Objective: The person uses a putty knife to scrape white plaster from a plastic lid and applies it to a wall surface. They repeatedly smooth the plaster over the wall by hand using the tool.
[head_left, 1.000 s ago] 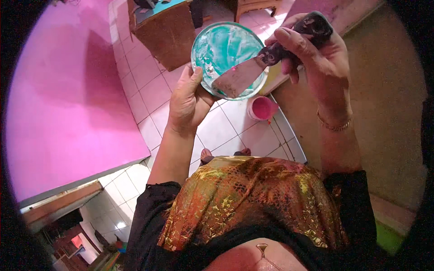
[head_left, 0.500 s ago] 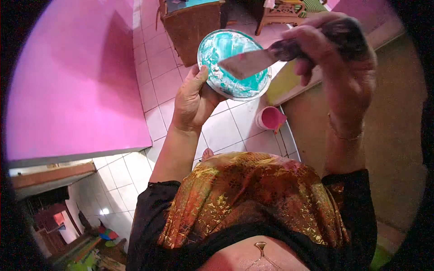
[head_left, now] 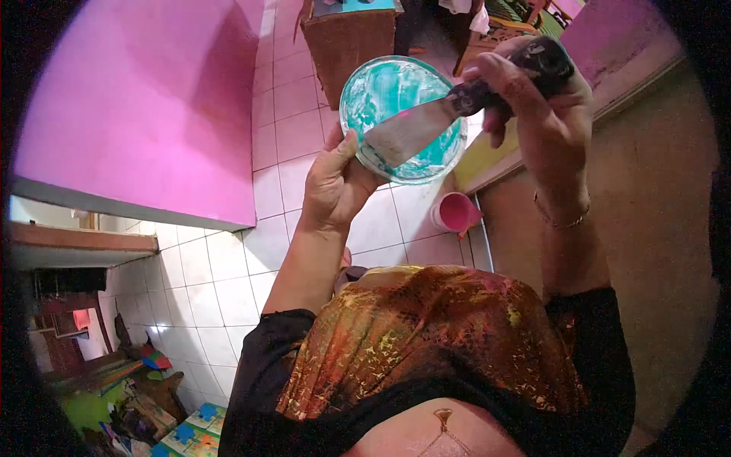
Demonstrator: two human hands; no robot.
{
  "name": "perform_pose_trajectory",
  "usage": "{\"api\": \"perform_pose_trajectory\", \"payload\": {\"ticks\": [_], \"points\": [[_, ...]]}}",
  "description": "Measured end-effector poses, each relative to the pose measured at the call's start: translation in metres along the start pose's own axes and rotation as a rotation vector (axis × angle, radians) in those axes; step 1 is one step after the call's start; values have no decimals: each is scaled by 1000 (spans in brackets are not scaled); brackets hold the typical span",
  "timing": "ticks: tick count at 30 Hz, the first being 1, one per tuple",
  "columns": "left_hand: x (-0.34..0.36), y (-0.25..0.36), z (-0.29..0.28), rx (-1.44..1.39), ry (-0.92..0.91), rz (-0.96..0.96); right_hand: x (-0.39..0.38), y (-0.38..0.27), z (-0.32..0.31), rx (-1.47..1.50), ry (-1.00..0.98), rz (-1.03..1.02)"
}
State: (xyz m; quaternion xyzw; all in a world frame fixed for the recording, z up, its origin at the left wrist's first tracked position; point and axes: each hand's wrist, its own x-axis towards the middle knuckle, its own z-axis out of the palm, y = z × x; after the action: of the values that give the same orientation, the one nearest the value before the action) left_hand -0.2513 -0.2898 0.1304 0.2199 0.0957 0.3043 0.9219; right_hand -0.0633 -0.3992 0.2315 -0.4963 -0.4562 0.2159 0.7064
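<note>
Swung scraper (head_left: 411, 135) toward near rim of teal lid (head_left: 403, 84) since earlier frame | grasping lid's left edge in left hand (head_left: 333, 186), scraper in right hand (head_left: 541, 103), above tiled floor (head_left: 375, 221) | probably best to brace lid level, drawing blade flat through white paste (head_left: 366, 93)

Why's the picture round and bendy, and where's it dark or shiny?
In the head view, the fisheye lens blackens the corners and bows the lower edge of the pink wall; in the head view, shadow darkens that wall's right part, glare shines on the floor tiles at lower left, and the brown surface at right looks dim; the head view shows the scraper fairly clearly.
</note>
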Motion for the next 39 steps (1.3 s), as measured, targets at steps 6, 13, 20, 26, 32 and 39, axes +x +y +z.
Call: {"api": "perform_pose_trajectory", "payload": {"ticks": [6,13,20,26,32,39], "points": [[4,-8,1,-122,13,-36,17,-10,-37,-28,131,-56],[2,-7,3,-81,31,12,6,-10,-13,-97,-34,-73],[9,-9,-10,-103,-2,-20,27,-24,-41,-100,-186,23],[9,-4,-36,-66,32,4,49,8,-44,-183,-558,-34],[12,-2,-31,-26,-7,-77,74,-26,-60,-279,-507,-69],[5,8,-30,89,-14,-93,68,-13,-40,-314,-867,128]]}}
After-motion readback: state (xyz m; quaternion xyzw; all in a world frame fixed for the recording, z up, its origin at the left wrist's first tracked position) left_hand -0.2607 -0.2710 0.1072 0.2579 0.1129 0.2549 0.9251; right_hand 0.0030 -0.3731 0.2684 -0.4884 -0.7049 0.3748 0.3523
